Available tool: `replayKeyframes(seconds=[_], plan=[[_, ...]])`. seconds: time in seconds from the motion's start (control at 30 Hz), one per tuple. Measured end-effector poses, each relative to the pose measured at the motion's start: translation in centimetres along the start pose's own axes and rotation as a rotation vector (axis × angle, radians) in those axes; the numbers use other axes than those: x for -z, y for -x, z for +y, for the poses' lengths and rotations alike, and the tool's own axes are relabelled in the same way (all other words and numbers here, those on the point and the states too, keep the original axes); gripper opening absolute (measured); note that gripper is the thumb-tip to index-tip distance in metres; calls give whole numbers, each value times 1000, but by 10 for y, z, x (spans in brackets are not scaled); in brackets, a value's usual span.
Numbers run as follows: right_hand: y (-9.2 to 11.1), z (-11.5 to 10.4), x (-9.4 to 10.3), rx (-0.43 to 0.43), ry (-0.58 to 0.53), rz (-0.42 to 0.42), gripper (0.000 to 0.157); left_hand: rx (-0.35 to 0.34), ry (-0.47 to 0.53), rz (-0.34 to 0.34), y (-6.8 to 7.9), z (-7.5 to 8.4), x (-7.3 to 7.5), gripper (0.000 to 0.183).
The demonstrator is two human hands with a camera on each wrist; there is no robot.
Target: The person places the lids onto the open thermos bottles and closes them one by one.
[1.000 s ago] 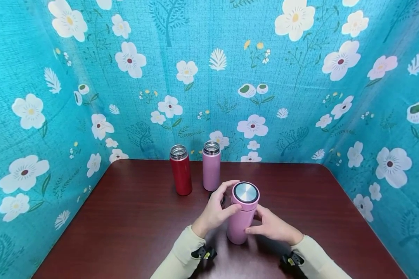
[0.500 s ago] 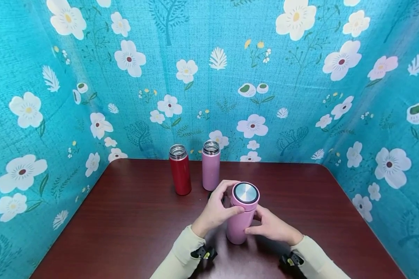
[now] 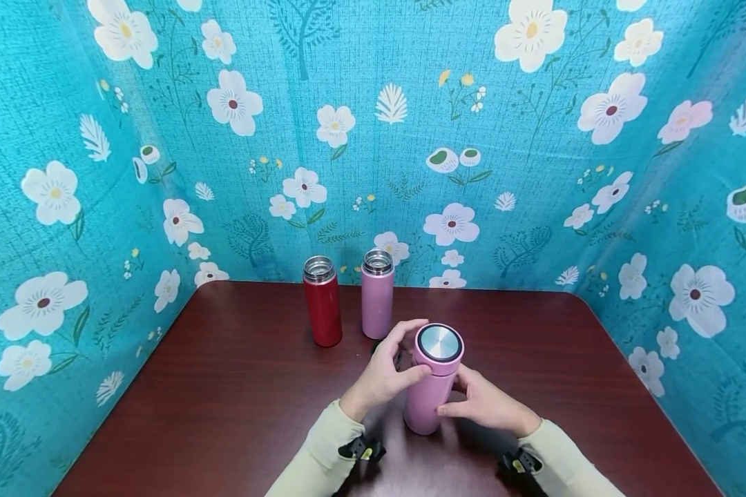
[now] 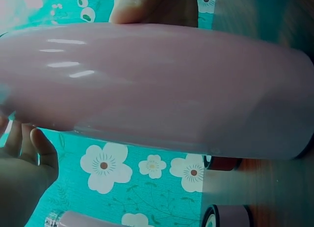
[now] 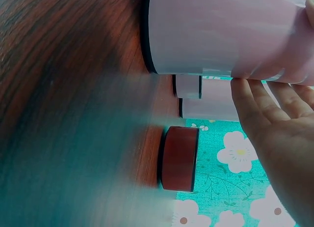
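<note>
The left hand (image 3: 379, 376) grasps the lid (image 3: 438, 348) of a pink bottle (image 3: 426, 404) standing upright on the counter (image 3: 242, 407), while the right hand (image 3: 488, 404) grips its body. Farther back stand a red bottle (image 3: 323, 309) and a slimmer pink bottle (image 3: 377, 304), metal necks showing.

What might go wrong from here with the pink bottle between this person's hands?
If the right hand grips too loosely, the held pink bottle might spin or tip should the left hand twist its lid. The uncapped red bottle and rear pink bottle could topple if bumped. The loose red lid on the table might get knocked away.
</note>
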State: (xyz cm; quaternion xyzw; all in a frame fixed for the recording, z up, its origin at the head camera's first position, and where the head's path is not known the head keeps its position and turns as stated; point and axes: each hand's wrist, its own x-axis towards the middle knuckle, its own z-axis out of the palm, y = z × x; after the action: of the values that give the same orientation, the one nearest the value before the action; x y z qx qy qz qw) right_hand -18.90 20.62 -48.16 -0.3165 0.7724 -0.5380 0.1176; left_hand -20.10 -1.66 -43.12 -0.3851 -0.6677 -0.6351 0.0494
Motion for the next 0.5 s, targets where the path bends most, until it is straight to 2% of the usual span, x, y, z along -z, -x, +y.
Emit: replayKeyframes(seconds=[0.13, 0.23, 0.37, 0.5], plan=[[0, -5, -1, 13, 15, 3, 70, 6, 1, 30, -1, 0, -3, 69], [0, -18, -2, 12, 10, 0, 68, 25, 5, 45, -1, 1, -4, 67], [0, -25, -1, 6, 8, -6, 66, 52, 10, 41, -2, 2, -4, 67], [-1, -13, -1, -15, 18, -6, 69, 55, 21, 11, -2, 2, -1, 70]])
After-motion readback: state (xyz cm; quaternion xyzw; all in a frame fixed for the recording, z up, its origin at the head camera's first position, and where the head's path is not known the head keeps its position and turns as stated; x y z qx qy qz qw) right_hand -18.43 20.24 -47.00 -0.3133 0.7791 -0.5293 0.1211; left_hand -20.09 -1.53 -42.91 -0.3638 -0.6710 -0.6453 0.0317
